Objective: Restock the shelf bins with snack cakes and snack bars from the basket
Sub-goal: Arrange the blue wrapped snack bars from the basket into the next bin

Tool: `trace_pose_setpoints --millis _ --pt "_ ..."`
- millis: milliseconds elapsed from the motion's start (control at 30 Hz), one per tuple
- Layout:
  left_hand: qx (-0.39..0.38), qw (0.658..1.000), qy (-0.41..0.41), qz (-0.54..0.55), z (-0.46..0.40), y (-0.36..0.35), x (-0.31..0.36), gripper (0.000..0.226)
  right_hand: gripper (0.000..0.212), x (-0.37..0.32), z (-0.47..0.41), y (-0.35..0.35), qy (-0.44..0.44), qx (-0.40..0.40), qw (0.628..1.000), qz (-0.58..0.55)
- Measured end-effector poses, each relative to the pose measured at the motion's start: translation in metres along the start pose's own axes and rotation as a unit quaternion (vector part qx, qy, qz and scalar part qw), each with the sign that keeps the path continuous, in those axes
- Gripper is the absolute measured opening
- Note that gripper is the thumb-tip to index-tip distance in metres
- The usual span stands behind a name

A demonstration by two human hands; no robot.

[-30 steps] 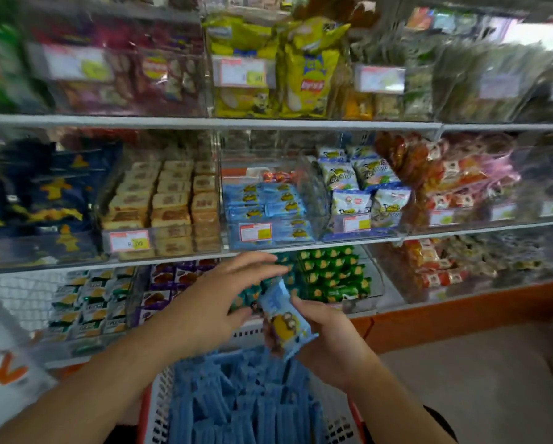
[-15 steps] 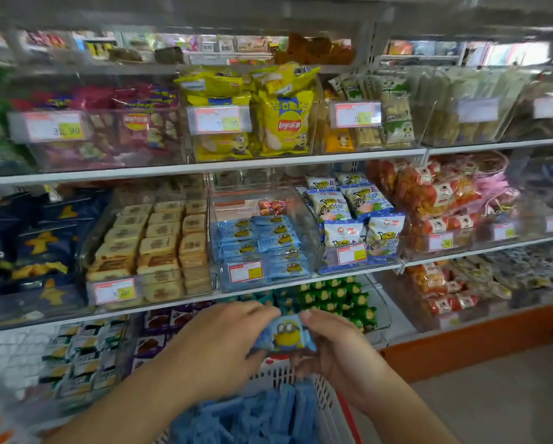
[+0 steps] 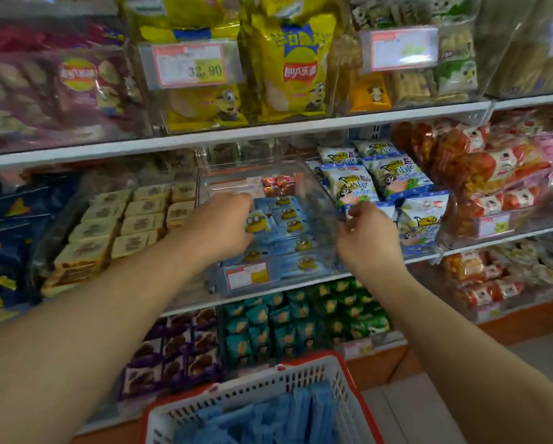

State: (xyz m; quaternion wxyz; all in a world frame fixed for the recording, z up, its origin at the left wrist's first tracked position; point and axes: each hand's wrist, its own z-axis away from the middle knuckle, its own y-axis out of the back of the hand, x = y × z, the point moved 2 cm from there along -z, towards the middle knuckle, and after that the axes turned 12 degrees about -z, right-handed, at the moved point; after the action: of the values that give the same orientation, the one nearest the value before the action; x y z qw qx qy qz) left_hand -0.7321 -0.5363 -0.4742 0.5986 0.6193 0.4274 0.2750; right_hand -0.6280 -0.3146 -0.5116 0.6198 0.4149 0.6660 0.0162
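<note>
in the clear bin (image 3: 320,200), the left hand (image 3: 219,224) now sets the blue packet (image 3: 258,222).

Both your bare forearms reach forward and up, well apart. Your left hand (image 3: 225,224) is knuckles-up, fingers curled at the tips and pinching something at its right edge. Your right hand (image 3: 366,233) is a loose fist, thumb side up, fingertips tucked out of sight.
</note>
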Motion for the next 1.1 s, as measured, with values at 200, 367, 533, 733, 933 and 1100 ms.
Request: trace_pose_setpoints --millis 200,367,533,733,933,1100 --pt "-0.065 0.995 0.024 -0.066 -0.046 -0.051 -0.005 0.019 0.018 0.018 -0.02 -0.026 0.069 0.027 0.995 0.067" --pt "-0.099 0.992 0.04 -0.073 -0.06 -0.07 0.001 0.027 0.01 0.018 -0.018 -0.03 0.071 0.052 0.992 0.085" --pt "-0.093 0.993 0.033 -0.071 -0.064 -0.085 -0.002 0.038 0.016 0.021 -0.018 -0.029 0.078 0.059 0.993 0.067" --pt "-0.073 0.994 0.045 -0.069 -0.064 -0.086 0.004 0.025 0.013 0.023 -0.021 -0.031 0.082 0.057 0.992 0.07" --pt "-0.058 0.995 0.043 -0.071 -0.058 -0.084 0.006 0.025 0.015 0.022 -0.019 -0.031 0.082 0.06 0.992 0.078" --pt "-0.092 0.994 0.051 -0.01 -0.048 -0.074 0.007 0.022 0.012 0.018 -0.019 -0.031 0.07 0.055 0.992 0.088"
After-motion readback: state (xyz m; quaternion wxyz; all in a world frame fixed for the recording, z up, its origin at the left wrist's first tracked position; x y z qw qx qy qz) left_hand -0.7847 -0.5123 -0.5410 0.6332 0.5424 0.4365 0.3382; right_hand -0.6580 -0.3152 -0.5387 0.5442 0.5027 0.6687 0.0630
